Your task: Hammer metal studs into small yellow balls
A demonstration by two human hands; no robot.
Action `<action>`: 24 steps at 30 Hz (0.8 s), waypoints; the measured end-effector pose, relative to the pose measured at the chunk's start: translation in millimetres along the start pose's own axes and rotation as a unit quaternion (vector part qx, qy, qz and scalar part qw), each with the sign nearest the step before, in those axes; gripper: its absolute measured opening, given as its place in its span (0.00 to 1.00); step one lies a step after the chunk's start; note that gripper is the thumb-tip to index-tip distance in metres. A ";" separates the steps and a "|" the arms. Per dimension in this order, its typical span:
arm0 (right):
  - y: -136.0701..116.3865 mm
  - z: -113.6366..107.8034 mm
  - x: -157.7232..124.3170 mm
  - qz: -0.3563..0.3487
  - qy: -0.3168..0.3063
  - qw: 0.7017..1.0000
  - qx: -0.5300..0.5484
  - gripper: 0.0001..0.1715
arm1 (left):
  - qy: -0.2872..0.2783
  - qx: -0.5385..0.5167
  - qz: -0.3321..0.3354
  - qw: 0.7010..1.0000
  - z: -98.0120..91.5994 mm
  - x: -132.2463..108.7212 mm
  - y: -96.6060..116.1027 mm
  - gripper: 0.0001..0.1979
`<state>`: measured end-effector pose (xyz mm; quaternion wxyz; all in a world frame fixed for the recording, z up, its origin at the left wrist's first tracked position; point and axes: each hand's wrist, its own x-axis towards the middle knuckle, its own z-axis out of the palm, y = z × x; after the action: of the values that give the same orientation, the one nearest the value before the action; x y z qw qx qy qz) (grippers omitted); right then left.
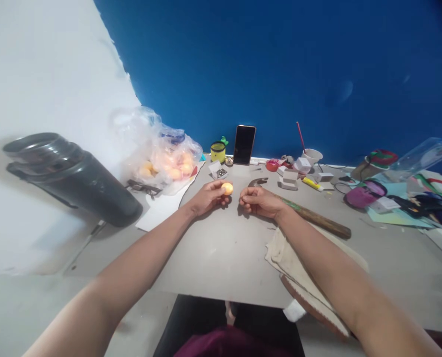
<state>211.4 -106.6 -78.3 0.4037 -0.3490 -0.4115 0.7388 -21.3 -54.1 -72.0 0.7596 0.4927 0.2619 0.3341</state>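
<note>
Over the grey table, my left hand (211,196) pinches a small orange ball (227,188) between thumb and fingertips. My right hand (260,201) is a short way to its right, fingers curled and thumb pressed on them; whatever they hold, if anything, is too small to make out. A claw hammer (321,220) with a worn wooden handle lies partly hidden behind my right hand and forearm. Just beyond my left hand stands an opened small white box (218,171) with shiny metal bits in it. A clear plastic bag (169,153) at the left holds several similar orange balls.
A large dark flask (76,178) and glasses (143,187) are at the left. A phone (245,145) leans against the blue wall. Small boxes (288,179), a yellow marker (312,184) and a paper cup (312,156) stand back right. Beige cloth (284,250) lies beneath my right forearm.
</note>
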 end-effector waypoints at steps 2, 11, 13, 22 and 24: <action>-0.4 0.6 -0.7 0.000 0.000 1.000 0.002 0.22 | 0.002 0.012 -0.002 1.000 1.8 -2.3 0.1 0.26; 0.5 6.4 -1.8 -0.029 0.046 0.998 0.029 0.24 | 0.031 0.068 0.026 0.997 12.9 -10.2 -1.4 0.26; 1.9 7.7 -0.3 -0.040 0.062 0.997 0.038 0.24 | 0.033 0.077 0.027 0.996 14.7 -10.5 -2.6 0.28; 4.2 7.4 4.1 -0.045 0.067 0.994 0.069 0.25 | 0.034 0.135 0.040 0.989 16.7 -12.5 -6.0 0.30; 4.1 6.7 4.2 -0.042 0.063 0.995 0.065 0.24 | 0.043 0.159 0.042 0.985 17.1 -13.1 -7.4 0.30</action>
<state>202.7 -106.5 -79.9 0.4810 -0.3502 -0.3510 0.7230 -15.3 -76.1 -71.5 0.6451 0.6027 0.3235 0.3405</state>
